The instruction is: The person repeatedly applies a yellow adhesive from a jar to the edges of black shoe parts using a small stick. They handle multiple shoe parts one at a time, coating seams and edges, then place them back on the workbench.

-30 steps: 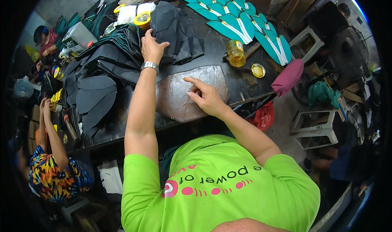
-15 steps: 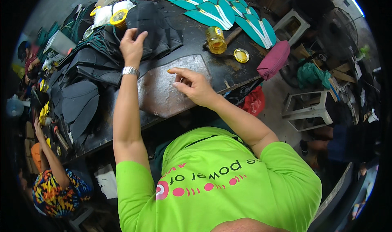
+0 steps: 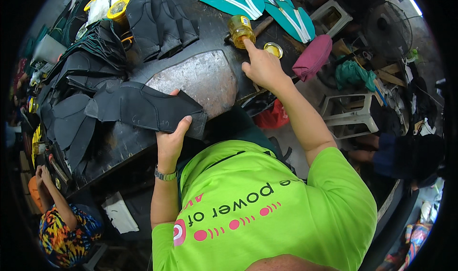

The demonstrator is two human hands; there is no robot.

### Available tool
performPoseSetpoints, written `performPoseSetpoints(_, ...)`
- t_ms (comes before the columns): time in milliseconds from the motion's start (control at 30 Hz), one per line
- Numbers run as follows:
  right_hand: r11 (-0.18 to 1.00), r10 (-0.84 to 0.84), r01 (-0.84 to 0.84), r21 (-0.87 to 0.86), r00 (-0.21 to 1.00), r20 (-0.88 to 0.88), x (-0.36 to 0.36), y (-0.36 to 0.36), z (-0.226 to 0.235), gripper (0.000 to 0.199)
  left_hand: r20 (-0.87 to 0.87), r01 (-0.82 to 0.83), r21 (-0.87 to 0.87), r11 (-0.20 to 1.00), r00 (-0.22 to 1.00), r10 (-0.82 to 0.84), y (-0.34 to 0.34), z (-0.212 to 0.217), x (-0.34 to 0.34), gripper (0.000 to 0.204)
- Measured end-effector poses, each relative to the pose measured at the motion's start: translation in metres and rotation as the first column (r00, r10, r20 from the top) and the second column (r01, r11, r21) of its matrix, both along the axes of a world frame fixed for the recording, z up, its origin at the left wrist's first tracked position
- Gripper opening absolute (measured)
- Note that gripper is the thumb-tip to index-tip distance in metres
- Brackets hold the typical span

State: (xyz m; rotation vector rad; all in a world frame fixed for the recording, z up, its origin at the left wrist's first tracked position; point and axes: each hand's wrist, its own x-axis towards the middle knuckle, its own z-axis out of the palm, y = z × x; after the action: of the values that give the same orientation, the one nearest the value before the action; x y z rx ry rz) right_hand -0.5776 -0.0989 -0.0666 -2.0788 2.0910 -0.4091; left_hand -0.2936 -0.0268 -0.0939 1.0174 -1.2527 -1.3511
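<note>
My left hand [image 3: 171,138] grips the near edge of a black shoe-upper piece [image 3: 138,108] and holds it over the front of the dark table [image 3: 114,144]. A metal watch [image 3: 165,175] sits on that wrist. My right hand [image 3: 261,67] reaches forward, its index finger touching a small amber jar [image 3: 239,29]. The jar's yellow lid [image 3: 273,49] lies just right of that hand. A worn grey stone slab [image 3: 200,80] lies between my two hands.
Stacks of black upper pieces [image 3: 160,13] cover the table's back and left. Teal pieces with white stripes [image 3: 267,4] lie at the far right. A maroon pouch [image 3: 312,56], white plastic stools [image 3: 348,111] and a fan [image 3: 389,28] stand right. Another person in a patterned shirt [image 3: 62,228] sits lower left.
My left hand pulled one black piece off the far stack toward me. My right hand left the slab and reached out to the amber jar.
</note>
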Motion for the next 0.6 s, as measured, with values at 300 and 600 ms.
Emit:
performPoseSetpoints(300,0.999,-0.019,0.020,0.030,0.999,-0.046,0.002,-0.022,0.000,0.041,-0.448,-0.012,0.213,0.977,0.887,0.109,-0.003,0.001,-0.017,0.049)
performPoseSetpoints(600,0.978,0.058,-0.075,-0.196,0.994,-0.091,0.005,0.012,0.004,0.024,-0.499,0.036,0.302,0.953,0.857,0.125,-0.013,-0.002,-0.026,0.045)
